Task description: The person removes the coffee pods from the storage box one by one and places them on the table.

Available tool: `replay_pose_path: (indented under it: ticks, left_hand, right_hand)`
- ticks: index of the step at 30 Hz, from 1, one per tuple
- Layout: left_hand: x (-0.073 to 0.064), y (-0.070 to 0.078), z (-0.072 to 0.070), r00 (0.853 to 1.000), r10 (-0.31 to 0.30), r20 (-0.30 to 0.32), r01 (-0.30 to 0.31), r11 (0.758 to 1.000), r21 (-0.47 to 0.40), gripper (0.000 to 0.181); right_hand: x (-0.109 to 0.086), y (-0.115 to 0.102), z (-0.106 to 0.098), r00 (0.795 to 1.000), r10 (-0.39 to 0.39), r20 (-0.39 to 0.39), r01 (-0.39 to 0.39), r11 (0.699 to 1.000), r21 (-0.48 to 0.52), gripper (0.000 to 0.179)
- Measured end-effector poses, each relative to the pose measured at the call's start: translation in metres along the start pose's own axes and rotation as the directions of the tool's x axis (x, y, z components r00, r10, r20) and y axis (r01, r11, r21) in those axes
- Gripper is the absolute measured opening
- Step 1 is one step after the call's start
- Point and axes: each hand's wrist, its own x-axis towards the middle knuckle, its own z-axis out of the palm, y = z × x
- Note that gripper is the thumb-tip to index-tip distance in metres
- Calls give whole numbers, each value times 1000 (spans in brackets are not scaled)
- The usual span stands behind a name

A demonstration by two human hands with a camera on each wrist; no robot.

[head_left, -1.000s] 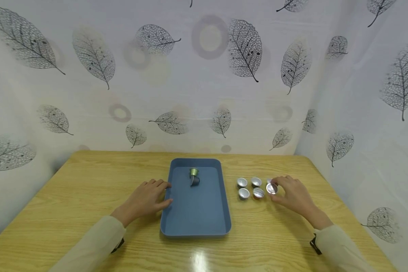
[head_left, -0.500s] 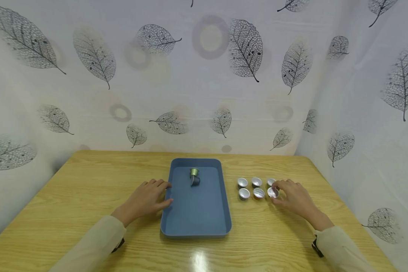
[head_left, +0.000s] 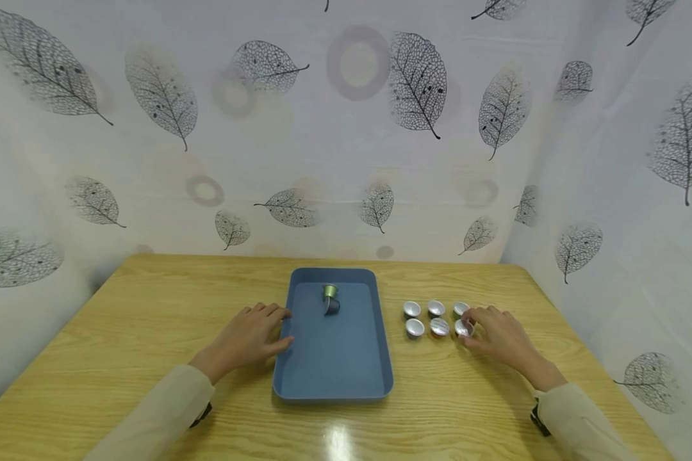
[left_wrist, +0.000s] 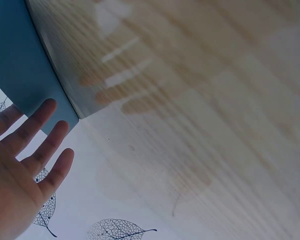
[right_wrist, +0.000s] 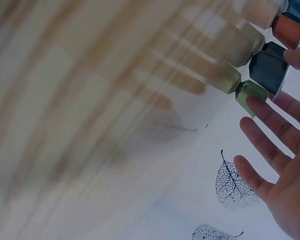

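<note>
At the blue-grey tray [head_left: 334, 368], my left hand [head_left: 248, 334] rests against the left side, fingers spread and thumb at the rim. My right hand [head_left: 500, 336] has thumb and index finger on either side of a coffee capsule [head_left: 464, 329], the front right one of a small group standing foil lid up on the table. The right wrist view shows this dark capsule [right_wrist: 268, 73] at my thumb, with a green capsule [right_wrist: 251, 95] beyond it near my fingers. The other right fingers are spread and hold nothing.
A green capsule [head_left: 329, 292] and a dark capsule [head_left: 331, 306] lie on their sides in the tray's far part. Several silver-lidded capsules [head_left: 436, 309] stand in two rows right of the tray. A leaf-patterned curtain [head_left: 300, 141] hangs behind the wooden table [head_left: 179, 301].
My right hand has lowered the capsule toward me to the front right of the group, uncovering the capsule behind it. My left hand has stayed at the tray.
</note>
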Motion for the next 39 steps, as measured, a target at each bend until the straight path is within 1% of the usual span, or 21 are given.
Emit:
replay_pose_path:
  ticks: [14,20,30,34,39]
  left_hand:
    - [1,-2,3,1000,3,-8,-3,1000,5,47]
    - [1,-3,3,1000,2,-9,-2,1000,5,47]
    - [1,-2,1,1000,5,-11,-5,1000,1,47]
    - [0,-2,1,1000,7,-12,-7,1000,3,47]
    - [1,-2,3,1000,1,-4,-1,1000,9,47]
  right_hand:
    - [0,0,0,1000,4,-8,-4,1000,-23,24]
    - [0,0,-2,1000,19,-5,-19,1000,-12,26]
    - [4,-3,-7,1000,23,5,-23,999,-28,27]
    - [8,-5,-9,1000,13,4,-13,1000,-28,30]
    - [13,-12,-10,1000,-23,-15,23,999,-33,34]
